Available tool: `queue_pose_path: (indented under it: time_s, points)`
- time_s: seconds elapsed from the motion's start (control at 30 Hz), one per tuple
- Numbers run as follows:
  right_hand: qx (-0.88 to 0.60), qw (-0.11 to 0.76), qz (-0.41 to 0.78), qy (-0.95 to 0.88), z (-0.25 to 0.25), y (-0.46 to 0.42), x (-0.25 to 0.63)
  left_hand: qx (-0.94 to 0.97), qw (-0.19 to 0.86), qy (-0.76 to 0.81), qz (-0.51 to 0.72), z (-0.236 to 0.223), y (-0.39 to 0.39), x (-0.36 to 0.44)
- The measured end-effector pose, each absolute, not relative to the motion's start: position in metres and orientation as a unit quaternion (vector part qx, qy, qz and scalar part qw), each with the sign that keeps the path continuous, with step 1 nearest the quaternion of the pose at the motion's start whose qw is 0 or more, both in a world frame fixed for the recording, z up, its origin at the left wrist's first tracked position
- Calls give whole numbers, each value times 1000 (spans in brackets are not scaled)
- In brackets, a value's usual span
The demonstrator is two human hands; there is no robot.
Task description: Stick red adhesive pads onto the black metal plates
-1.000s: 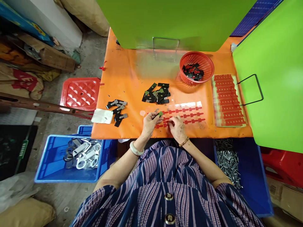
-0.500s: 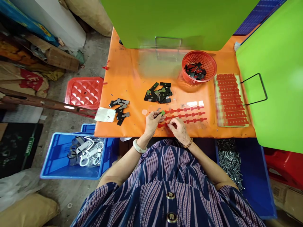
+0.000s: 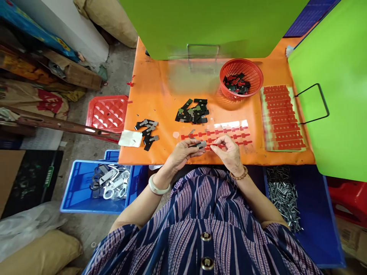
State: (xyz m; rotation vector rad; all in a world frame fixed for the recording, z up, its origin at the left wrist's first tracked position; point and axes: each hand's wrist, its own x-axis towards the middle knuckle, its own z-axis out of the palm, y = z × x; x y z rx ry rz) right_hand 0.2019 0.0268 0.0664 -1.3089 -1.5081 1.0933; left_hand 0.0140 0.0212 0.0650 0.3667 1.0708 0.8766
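Observation:
My left hand [image 3: 183,153] is closed on a small black part with a grey metal tab [image 3: 202,144], its tab pointing right. My right hand [image 3: 229,152] pinches a small red sticker [image 3: 211,145], held level beside the tab; whether the two touch I cannot tell. Under and behind both hands lies a clear sheet with rows of red T-shaped stickers [image 3: 226,131], partly hidden by my fingers. Just beyond it sits a pile of black parts with metal tabs [image 3: 192,111]. A smaller pile of such parts [image 3: 147,131] lies to the left.
A red basket [image 3: 241,78] holds black and red parts. Stacked sticker sheets [image 3: 283,118] lie at right, next to a green panel [image 3: 338,95]. A white paper [image 3: 130,138] rests at the left edge. Blue bins [image 3: 94,208] with metal pieces stand below the table [image 3: 163,114].
My right hand has lifted a red sticker from the sheet and moved up and right. My left hand has turned the black part so its grey tab faces the sticker.

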Motion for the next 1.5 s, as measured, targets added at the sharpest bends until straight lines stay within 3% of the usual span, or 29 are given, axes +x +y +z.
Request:
queue_pose_path:
  time_s: [0.63, 1.5]
  points:
    - [-517, 398, 409, -639, 79, 13, 198, 167, 796, 468, 345, 85, 17, 29]
    - [-516, 380, 402, -654, 75, 16, 198, 186, 792, 481, 328, 78, 20, 26]
